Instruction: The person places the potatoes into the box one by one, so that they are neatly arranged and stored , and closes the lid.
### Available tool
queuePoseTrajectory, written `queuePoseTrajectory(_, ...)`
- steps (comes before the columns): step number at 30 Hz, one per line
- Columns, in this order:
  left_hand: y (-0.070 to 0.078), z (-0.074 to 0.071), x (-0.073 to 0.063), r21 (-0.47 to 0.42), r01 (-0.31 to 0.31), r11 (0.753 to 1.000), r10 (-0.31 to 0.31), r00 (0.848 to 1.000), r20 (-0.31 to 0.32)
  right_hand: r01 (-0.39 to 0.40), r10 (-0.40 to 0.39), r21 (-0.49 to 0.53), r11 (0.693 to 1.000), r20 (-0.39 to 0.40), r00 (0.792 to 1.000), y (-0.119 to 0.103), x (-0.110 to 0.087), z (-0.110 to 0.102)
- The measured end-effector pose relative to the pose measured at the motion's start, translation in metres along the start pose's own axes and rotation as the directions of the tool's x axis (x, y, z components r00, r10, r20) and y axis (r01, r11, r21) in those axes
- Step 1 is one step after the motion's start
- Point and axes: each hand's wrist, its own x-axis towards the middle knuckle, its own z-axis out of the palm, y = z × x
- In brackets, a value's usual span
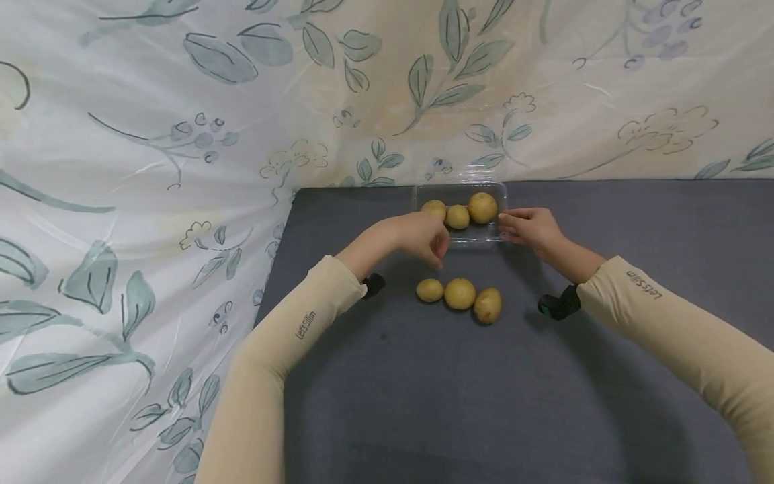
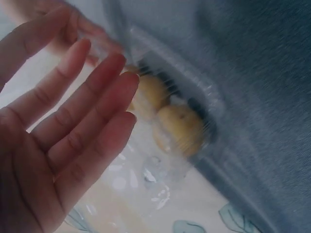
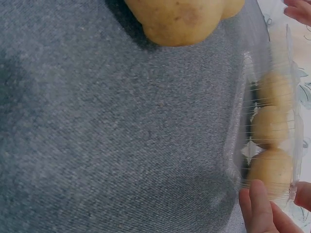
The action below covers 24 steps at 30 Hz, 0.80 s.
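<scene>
A clear plastic container [image 1: 474, 240] at the back of the table holds three potatoes [image 1: 482, 208] in a row. My right hand [image 1: 532, 228] grips its right side; in the right wrist view the fingers [image 3: 260, 204] lie along the outer wall with the thumb at the rim. At the container's front left corner hovers my left hand [image 1: 417, 235], partly covering the leftmost potato in the head view. The left wrist view shows its fingers [image 2: 97, 116] loosely extended, holding nothing. Three more potatoes [image 1: 459, 294] lie in a row on the table in front of the container.
The grey-covered table [image 1: 459, 390] ends just behind the container, where a leaf-patterned curtain [image 1: 387, 87] hangs. The same curtain runs along the table's left side. Dark wrist devices [image 1: 559, 304] hang below both sleeves.
</scene>
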Motion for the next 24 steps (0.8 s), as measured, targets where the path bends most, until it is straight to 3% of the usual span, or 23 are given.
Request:
queuePoseTrajectory(5,0.001,0.013,-0.001,0.087,0.059,0.994,-0.060,0.998,0.007,0.006,-0.006,0.007,1.000,0.003,1.000,-0.001,0.002,-0.001)
queuePoseTrajectory(9,0.002,0.025,-0.001,0.093,0.089,0.992,-0.092,0.996,0.021,0.008,-0.008,-0.017,1.000,0.006,1.000,-0.002,0.004,-0.002)
queuePoseTrajectory(24,0.001,0.051,0.000,0.088,0.087,0.992,-0.085,0.996,-0.034,0.024,-0.024,-0.047,0.999,-0.010,1.000,-0.002,0.004,-0.002)
